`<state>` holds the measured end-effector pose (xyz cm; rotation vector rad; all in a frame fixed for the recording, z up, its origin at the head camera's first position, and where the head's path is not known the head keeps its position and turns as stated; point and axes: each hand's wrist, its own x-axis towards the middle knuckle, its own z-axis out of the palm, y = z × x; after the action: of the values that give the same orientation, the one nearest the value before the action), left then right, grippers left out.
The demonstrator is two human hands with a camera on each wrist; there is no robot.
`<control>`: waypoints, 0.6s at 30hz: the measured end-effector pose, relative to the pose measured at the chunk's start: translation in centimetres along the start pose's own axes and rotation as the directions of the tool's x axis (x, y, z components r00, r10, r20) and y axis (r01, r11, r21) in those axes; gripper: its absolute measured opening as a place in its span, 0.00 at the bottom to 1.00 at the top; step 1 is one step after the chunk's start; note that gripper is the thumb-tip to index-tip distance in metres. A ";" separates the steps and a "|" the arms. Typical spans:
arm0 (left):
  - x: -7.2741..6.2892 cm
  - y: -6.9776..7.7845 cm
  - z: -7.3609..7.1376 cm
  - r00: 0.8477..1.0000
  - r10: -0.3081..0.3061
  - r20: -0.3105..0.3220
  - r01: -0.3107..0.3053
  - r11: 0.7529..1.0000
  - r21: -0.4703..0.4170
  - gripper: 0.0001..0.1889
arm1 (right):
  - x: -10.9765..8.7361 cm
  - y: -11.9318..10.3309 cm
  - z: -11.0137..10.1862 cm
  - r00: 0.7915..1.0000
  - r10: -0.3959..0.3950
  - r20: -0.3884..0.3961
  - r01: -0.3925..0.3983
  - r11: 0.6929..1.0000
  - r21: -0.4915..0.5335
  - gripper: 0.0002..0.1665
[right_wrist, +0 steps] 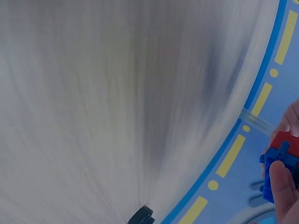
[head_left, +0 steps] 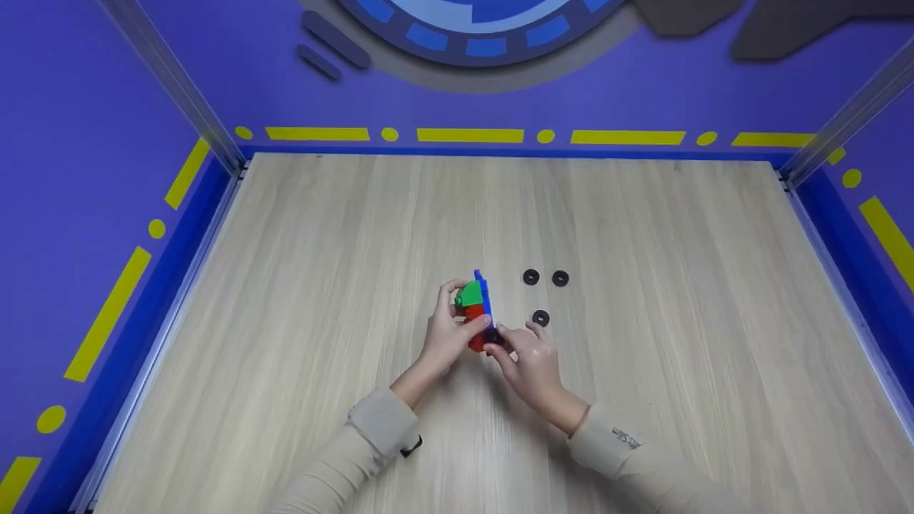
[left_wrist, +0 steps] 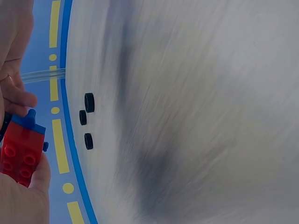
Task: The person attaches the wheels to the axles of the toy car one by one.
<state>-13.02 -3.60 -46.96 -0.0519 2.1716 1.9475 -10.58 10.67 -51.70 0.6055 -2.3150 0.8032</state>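
A toy vehicle of building blocks, with a red block (head_left: pixel 475 314), a green block (head_left: pixel 469 293) and a blue base (head_left: pixel 486 298), is tipped on its side above the table. My left hand (head_left: pixel 448 334) grips it, thumb on the near side and fingers behind. At its near end, my right hand (head_left: pixel 534 363) pinches a small black wheel (head_left: pixel 493 337) against the blue base. Studs show on the red block (left_wrist: pixel 23 151) in the left wrist view. Pegs stick out of the blue base (right_wrist: pixel 273 158) in the right wrist view. Fingers partly hide the wheel.
Three loose black wheels lie on the wooden table (head_left: pixel 343 285): two side by side farther off, a left one (head_left: pixel 530 277) and a right one (head_left: pixel 560 278), and a nearer one (head_left: pixel 540 318) close to my right fingertips. Blue panels (head_left: pixel 500 107) wall the table's back and sides.
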 end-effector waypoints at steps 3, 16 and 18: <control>0.0 0.0 0.0 1.000 -0.004 -0.006 0.004 1.000 -0.010 0.31 | 0.0 0.0 0.1 1.000 0.005 0.004 -0.005 1.000 0.005 0.20; -0.1 0.4 0.0 1.000 0.006 0.016 -0.007 0.999 0.052 0.31 | -0.2 0.3 0.2 0.999 0.045 0.021 -0.046 0.996 0.076 0.18; 0.0 0.3 -0.1 0.999 0.004 0.036 -0.006 0.998 0.065 0.31 | -0.2 0.3 0.0 0.998 0.045 0.031 -0.047 0.996 0.070 0.18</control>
<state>-13.10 -3.65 -46.70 -0.0009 2.2130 1.8642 -10.60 10.93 -51.98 0.6002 -2.3431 0.9069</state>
